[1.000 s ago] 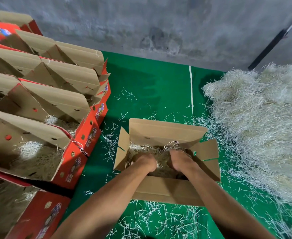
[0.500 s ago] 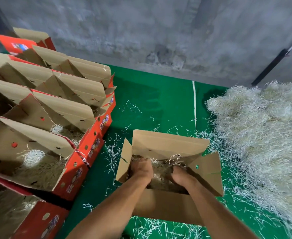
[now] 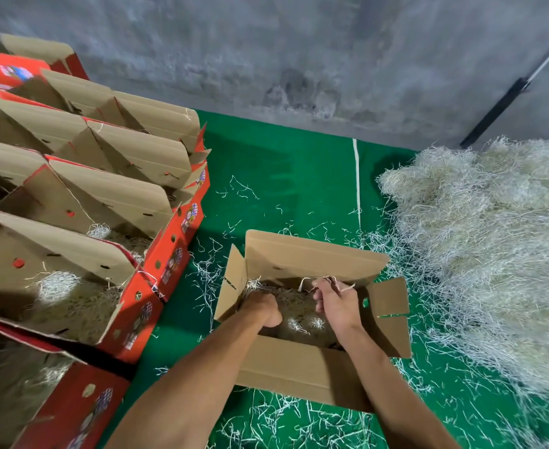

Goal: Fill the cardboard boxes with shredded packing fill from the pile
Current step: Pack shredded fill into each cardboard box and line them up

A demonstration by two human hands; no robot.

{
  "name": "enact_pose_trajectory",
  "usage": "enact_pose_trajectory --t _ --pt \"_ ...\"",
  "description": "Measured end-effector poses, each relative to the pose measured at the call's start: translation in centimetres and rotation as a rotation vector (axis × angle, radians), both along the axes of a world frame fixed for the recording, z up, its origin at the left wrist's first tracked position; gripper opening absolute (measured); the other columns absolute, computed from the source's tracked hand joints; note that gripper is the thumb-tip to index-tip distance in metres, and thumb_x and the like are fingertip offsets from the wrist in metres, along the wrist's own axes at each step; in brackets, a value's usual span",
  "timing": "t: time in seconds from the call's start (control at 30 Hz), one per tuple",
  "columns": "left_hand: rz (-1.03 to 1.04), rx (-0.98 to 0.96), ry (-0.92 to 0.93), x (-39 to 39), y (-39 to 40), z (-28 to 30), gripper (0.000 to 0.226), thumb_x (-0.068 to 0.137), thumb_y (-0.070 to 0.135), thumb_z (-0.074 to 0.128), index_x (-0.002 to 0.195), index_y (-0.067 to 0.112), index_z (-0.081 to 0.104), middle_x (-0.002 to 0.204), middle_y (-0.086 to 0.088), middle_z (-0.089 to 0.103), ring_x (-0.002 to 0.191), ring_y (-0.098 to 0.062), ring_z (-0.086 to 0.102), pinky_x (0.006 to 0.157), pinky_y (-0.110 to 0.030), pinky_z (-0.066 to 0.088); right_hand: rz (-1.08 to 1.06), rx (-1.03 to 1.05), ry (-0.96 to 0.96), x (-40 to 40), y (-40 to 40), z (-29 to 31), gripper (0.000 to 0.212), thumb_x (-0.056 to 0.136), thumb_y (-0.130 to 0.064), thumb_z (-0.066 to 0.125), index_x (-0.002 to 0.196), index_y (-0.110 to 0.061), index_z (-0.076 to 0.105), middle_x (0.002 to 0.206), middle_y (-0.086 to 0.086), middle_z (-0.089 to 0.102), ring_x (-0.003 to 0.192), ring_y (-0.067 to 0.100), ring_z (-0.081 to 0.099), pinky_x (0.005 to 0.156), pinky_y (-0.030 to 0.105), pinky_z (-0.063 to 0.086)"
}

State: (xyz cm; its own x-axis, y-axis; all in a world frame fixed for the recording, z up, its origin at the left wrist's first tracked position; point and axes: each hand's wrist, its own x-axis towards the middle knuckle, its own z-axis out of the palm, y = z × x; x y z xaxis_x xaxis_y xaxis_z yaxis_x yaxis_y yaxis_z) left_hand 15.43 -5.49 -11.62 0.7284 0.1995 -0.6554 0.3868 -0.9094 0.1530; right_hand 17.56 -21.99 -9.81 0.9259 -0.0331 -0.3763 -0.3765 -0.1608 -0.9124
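Brown open cardboard box sits on the green floor mat, part filled with pale shredded fill. Our left hand presses in clenched; our right hand pinches loose strands. The heaped pile of shredded fill lies right. We judge corners need even packing, flaps kept open.

- Left hand and right hand: both bare, without gloves, rings or watch.
- Both forearms bare up to the frame's bottom edge; no sleeve shows.
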Motion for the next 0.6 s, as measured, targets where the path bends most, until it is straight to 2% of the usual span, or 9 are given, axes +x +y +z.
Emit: enact_pose_trajectory --t 0.1,0.2,0.27,0.37,0.43,0.5,0.53,0.6 --pt "0.004 -0.006 0.012 0.2 0.0 -0.1 0.056 0.090 0.029 0.054 0.142 0.010 0.049 0.147 -0.012 0.050 0.130 -0.030 0.052 0.102 -0.036 0.044 0.228 -0.049 -0.051 -0.7 -0.7 0.0 0.029 0.098 -0.020 0.057 0.073 -0.014 0.069 0.057 -0.001 0.056 0.047 0.012 0.046 0.049 0.023 0.041" --pt "0.004 -0.002 0.018 0.3 -0.1 -0.2 0.058 0.089 0.025 0.054 0.145 0.011 0.047 0.149 -0.011 0.048 0.132 -0.029 0.050 0.103 -0.035 0.043 0.577 -0.335 -0.053 -1.6 -1.3 -0.2 0.040 0.101 -0.020 0.054 0.061 -0.020 0.051 0.052 -0.009 0.046 0.048 0.003 0.040 0.053 0.025 0.034" --pt "0.003 -0.006 0.032 0.2 -0.2 -0.2 0.060 0.088 0.023 0.051 0.147 0.012 0.044 0.152 -0.011 0.044 0.134 -0.029 0.048 0.105 -0.034 0.042 0.639 -0.478 -0.025 -1.7 -1.7 -0.1 0.041 0.102 -0.017 0.051 0.062 -0.020 0.045 0.052 -0.010 0.041 0.043 0.001 0.035 0.051 0.025 0.031" --pt "0.020 -0.019 0.050 0.5 -0.1 -0.2 0.059 0.088 0.023 0.050 0.145 0.011 0.045 0.151 -0.012 0.045 0.134 -0.029 0.049 0.105 -0.034 0.042 0.487 -0.490 0.051 -1.5 -2.0 0.8 0.032 0.098 -0.031 0.052 0.069 -0.019 0.053 0.051 -0.012 0.044 0.043 0.002 0.037 0.046 0.021 0.030" --pt "0.033 -0.024 0.066 0.5 0.0 0.0 0.058 0.089 0.026 0.051 0.144 0.011 0.046 0.150 -0.012 0.046 0.133 -0.030 0.049 0.105 -0.036 0.041 0.353 -0.458 0.023 -1.5 -1.9 1.5 0.034 0.092 -0.047 0.061 0.072 -0.021 0.053 0.053 -0.013 0.048 0.046 -0.001 0.042 0.053 0.021 0.036" --pt "0.027 -0.026 0.073 0.6 0.0 0.0 0.056 0.090 0.027 0.050 0.144 0.011 0.046 0.150 -0.012 0.046 0.133 -0.031 0.049 0.105 -0.037 0.041 0.147 -0.396 -0.032 -1.4 -1.5 2.2 0.040 0.082 -0.060 0.071 0.080 -0.026 0.050 0.069 -0.019 0.056 0.061 -0.007 0.053 0.065 0.019 0.040" --pt "0.024 -0.023 0.075 0.7 -0.1 -0.2 0.056 0.091 0.026 0.049 0.144 0.010 0.046 0.150 -0.013 0.046 0.133 -0.031 0.049 0.105 -0.038 0.041 0.069 -0.382 -0.063 -1.3 -1.3 2.4 0.041 0.080 -0.062 0.073 0.082 -0.028 0.050 0.075 -0.019 0.061 0.068 -0.006 0.057 0.066 0.017 0.041" --pt "0.014 -0.006 0.085 0.7 -0.2 -0.4 0.056 0.091 0.024 0.049 0.145 0.009 0.046 0.150 -0.014 0.045 0.133 -0.032 0.049 0.106 -0.039 0.041 0.007 -0.368 -0.130 -0.9 -1.0 2.4 0.038 0.082 -0.057 0.073 0.075 -0.026 0.054 0.067 -0.012 0.067 0.059 -0.002 0.062 0.056 0.011 0.042"
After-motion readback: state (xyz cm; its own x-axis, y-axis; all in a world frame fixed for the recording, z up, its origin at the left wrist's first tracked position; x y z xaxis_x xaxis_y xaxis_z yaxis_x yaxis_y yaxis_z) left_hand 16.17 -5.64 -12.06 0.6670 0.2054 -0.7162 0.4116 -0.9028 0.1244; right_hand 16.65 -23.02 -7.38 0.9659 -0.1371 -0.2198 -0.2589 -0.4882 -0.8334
